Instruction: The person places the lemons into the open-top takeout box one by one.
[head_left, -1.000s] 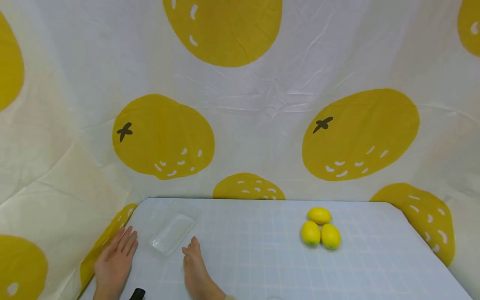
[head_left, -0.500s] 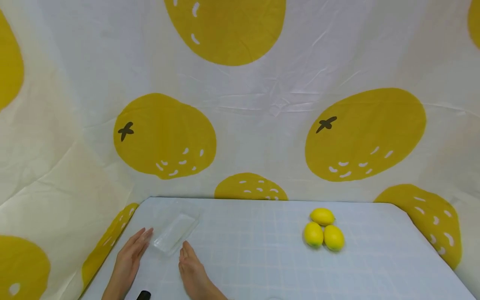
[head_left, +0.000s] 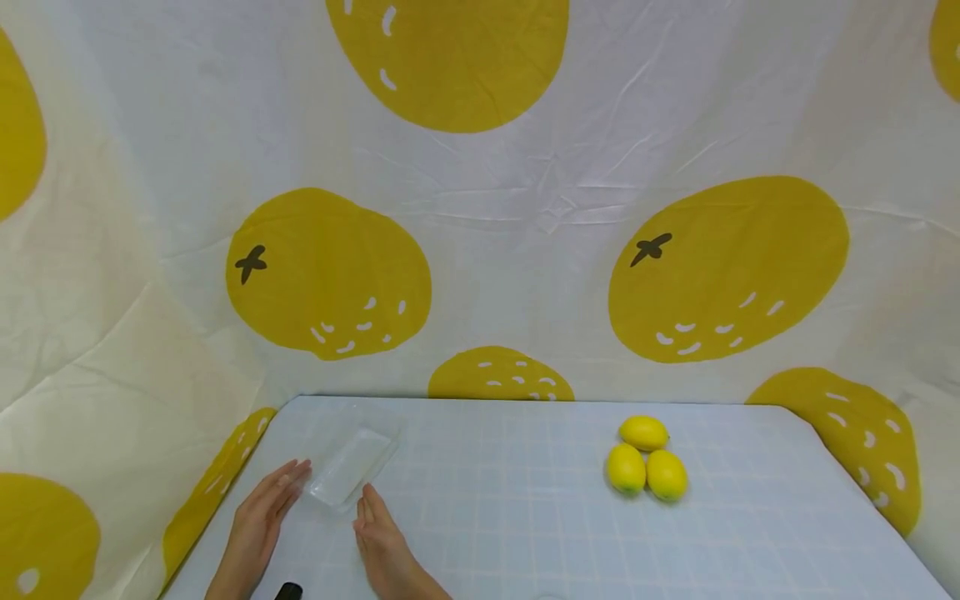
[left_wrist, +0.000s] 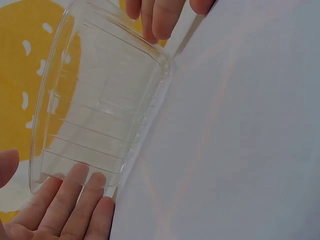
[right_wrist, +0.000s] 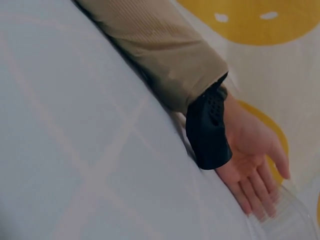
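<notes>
Both of the person's forearms reach forward, low and close together. The left hand [head_left: 258, 521] stands on its edge, palm turned inward, fingers [left_wrist: 75, 200] straight and together. The right hand [head_left: 378, 537] faces it in the same pose, fingertips [left_wrist: 160, 20] extended, nothing gripped. A tan sleeve [right_wrist: 160, 60] and black wrist strap [right_wrist: 209, 127] cover the left forearm
</notes>
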